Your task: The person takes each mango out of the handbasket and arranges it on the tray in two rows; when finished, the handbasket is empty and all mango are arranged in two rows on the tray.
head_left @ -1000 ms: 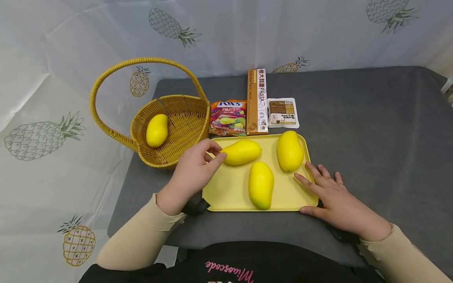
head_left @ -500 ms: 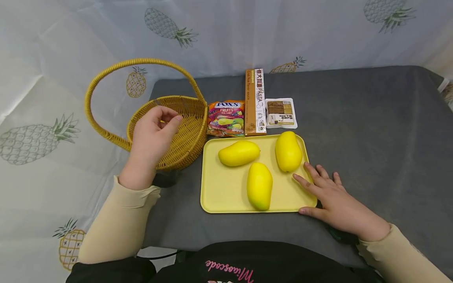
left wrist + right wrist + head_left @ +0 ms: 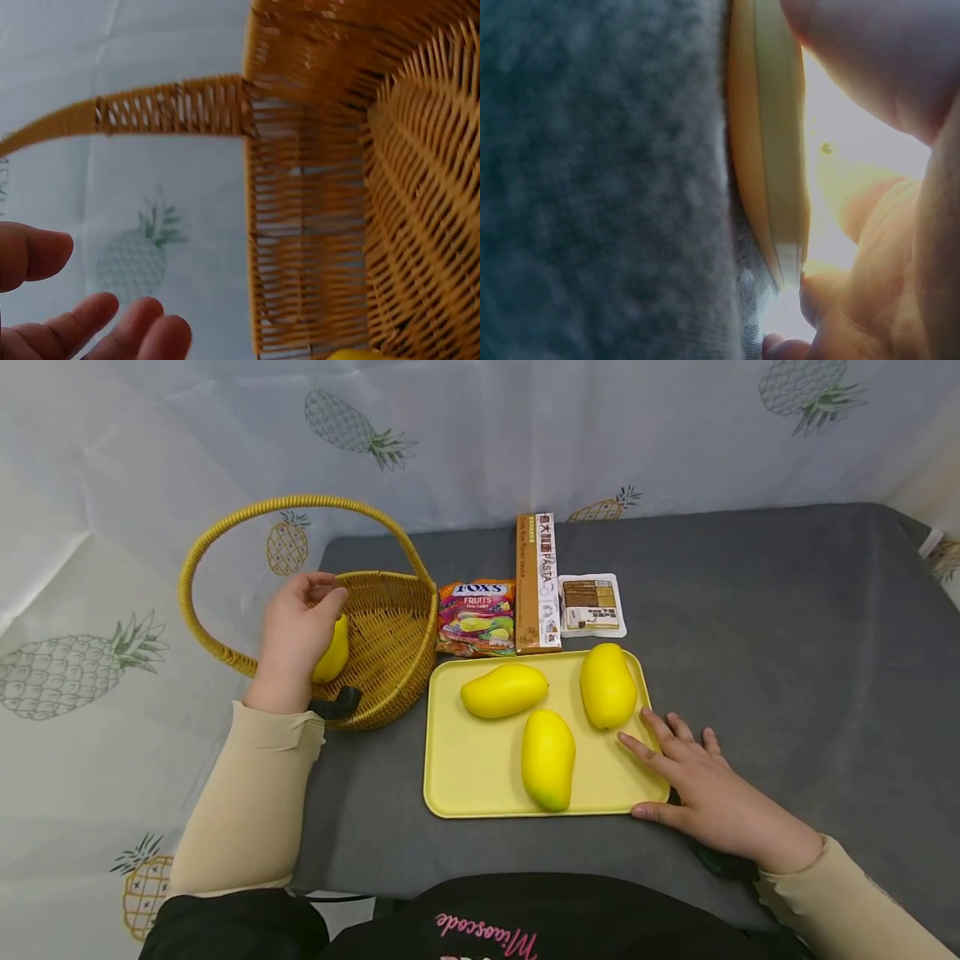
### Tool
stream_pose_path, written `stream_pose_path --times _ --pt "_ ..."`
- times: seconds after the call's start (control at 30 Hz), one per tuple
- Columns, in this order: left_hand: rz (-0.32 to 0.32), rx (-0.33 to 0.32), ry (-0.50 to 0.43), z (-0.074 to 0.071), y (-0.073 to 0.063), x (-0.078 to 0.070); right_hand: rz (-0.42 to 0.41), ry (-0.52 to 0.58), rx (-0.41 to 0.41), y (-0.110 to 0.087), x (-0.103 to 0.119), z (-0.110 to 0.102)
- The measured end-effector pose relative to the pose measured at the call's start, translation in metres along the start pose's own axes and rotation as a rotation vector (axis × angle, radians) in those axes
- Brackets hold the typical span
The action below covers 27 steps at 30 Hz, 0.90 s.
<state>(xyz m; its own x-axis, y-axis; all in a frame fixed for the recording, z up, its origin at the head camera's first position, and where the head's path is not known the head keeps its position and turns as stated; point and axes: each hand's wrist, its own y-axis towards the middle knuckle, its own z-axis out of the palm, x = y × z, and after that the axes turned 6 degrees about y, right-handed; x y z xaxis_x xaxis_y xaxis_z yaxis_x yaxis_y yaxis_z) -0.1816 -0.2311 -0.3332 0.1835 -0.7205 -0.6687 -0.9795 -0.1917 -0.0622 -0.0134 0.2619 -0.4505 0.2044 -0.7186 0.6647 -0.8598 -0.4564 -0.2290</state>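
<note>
My left hand (image 3: 298,625) hovers over the left side of the wicker basket (image 3: 397,643), fingers loosely bent. In the left wrist view, the thumb and fingertips stand apart with nothing between them. A yellow mango (image 3: 334,652) lies in the basket, partly hidden behind this hand. My right hand (image 3: 701,785) rests with spread fingers on the right edge of the yellow tray (image 3: 465,768). On the tray lie three more mangoes: one at the back left (image 3: 504,691), a front one (image 3: 548,760) and one at the right (image 3: 608,686).
Behind the tray, a candy bag (image 3: 477,618), a long pasta box (image 3: 537,585) and a small white-edged packet (image 3: 592,606) lie side by side on the grey table (image 3: 787,652). The basket's tall handle (image 3: 300,503) arches up at the left. A pineapple-print curtain (image 3: 480,443) hangs behind.
My left hand has moved away from the back-left mango on the tray, leftward to the basket, carrying nothing. My right hand has stayed at the tray's edge.
</note>
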Motion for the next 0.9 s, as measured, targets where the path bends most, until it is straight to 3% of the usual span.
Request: stream_pose_path --times 0.2,0.43,0.63,0.9 --pt "-0.052 0.034 0.083 -0.003 0.018 0.014 0.001 0.004 0.001 -0.002 -0.002 0.001" --pt "-0.1 0.135 0.263 -0.006 0.034 0.032 -0.007 -0.007 -0.007 -0.001 -0.002 0.002" --pt "-0.09 0.2 0.387 -0.003 0.039 0.042 -0.007 -0.004 -0.008 0.0 -0.002 0.002" --pt "-0.081 0.223 0.427 -0.001 0.036 0.042 -0.007 -0.008 -0.007 0.0 -0.002 0.002"
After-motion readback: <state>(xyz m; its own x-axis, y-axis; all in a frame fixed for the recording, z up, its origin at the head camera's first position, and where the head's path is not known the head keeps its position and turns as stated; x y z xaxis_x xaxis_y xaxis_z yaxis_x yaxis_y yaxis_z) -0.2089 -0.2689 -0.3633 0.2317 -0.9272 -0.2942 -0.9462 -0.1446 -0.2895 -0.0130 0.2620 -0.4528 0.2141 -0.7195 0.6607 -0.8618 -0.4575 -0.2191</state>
